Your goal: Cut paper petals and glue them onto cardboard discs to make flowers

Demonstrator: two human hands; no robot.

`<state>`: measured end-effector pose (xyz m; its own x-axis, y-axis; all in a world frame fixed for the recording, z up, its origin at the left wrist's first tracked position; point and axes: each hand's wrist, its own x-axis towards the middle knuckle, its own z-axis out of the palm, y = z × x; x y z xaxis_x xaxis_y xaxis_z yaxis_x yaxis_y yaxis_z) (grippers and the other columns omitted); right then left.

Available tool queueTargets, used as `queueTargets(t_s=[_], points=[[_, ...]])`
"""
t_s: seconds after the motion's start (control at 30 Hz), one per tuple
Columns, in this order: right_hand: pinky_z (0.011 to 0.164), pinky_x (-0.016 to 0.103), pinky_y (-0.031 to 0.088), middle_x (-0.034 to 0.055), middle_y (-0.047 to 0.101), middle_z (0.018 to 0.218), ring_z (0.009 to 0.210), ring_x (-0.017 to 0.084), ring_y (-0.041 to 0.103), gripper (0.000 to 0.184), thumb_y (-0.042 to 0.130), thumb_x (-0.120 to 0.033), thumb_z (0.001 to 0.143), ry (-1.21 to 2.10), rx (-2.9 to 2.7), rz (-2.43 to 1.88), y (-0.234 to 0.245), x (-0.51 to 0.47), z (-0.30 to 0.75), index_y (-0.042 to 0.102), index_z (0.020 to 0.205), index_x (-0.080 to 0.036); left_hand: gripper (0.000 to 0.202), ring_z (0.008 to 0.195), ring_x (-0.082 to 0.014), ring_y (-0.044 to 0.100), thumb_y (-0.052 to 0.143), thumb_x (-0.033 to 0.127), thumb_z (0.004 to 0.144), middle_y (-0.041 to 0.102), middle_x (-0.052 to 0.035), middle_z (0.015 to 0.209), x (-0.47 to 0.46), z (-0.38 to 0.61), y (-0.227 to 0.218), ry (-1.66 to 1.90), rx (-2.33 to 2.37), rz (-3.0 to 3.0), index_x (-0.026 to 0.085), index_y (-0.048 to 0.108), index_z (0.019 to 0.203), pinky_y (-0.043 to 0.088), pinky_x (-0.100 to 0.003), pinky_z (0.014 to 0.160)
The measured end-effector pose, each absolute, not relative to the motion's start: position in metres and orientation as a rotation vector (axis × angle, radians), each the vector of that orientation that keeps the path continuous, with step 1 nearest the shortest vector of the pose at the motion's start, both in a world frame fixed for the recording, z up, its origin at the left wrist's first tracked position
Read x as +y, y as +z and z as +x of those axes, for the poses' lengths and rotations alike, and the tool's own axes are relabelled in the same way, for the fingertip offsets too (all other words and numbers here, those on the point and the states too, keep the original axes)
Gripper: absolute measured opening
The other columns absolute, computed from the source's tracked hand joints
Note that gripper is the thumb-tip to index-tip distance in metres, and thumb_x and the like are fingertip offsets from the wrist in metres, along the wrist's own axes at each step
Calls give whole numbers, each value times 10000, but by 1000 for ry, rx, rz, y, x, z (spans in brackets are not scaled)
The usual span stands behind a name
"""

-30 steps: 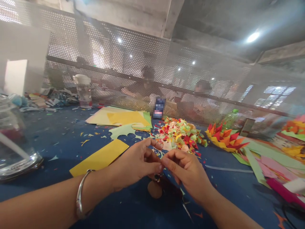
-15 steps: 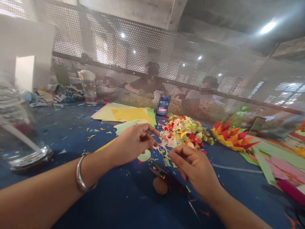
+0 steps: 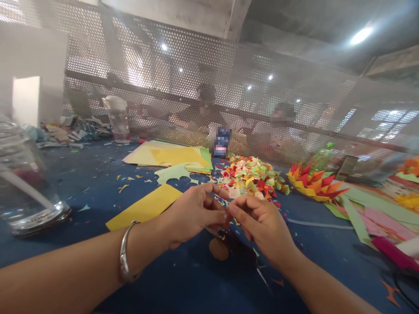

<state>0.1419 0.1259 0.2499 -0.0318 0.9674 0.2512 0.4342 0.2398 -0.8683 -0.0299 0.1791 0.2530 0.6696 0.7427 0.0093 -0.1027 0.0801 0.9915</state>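
Meeting over the middle of the desk [image 3: 183, 283], head view: left hand [image 3: 193, 216] and right hand [image 3: 262, 222], each with fingertips pinched together and touching the other's; whether a scrap sits between them cannot be told. Directly beneath them dark scissors [image 3: 237, 252] lie on the blue top. Just beyond the hands, toward the far edge, sits a heap of folded paper pieces [image 3: 252, 176]. Yellow sheet [image 3: 147, 206] lies left of the left hand; glass jar [image 3: 22, 187] stands at the left edge.
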Motion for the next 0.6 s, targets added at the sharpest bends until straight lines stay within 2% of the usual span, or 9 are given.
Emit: queueTargets(t_s=[0.17,0.33,0.43,0.6], points=[[447,213,310,-67,458,546,454,87,399,258,551,-396,910,657,-1775,-1437,254,127,149,622,779,-185,374,603,-124,605,772,262,706,661,32,626,184,-35,261,774,693,1437,169,537,983,459,-250,608],[542,245,327,-13,619,654,591,133,526,133,588,-241,854,289,-2120,-1835,257,127,153,637,739,-196,362,696,-136,641,735,245,748,685,19,678,188,-39,266,879,777,1436,172,537,1043,450,-239,643],[532,253,302,3,662,649,580,145,555,65,634,-203,795,266,-2149,-1939,256,125,152,665,739,-197,361,684,-134,624,722,259,758,690,14,690,188,-39,265,877,767,1459,173,540,1057,445,-244,644],[507,243,281,10,690,662,579,145,575,71,612,-190,777,255,-2131,-2039,258,123,150,666,732,-199,368,668,-141,613,715,262,755,678,28,674,183,-37,262,817,759,1517,191,540,1070,410,-240,594]])
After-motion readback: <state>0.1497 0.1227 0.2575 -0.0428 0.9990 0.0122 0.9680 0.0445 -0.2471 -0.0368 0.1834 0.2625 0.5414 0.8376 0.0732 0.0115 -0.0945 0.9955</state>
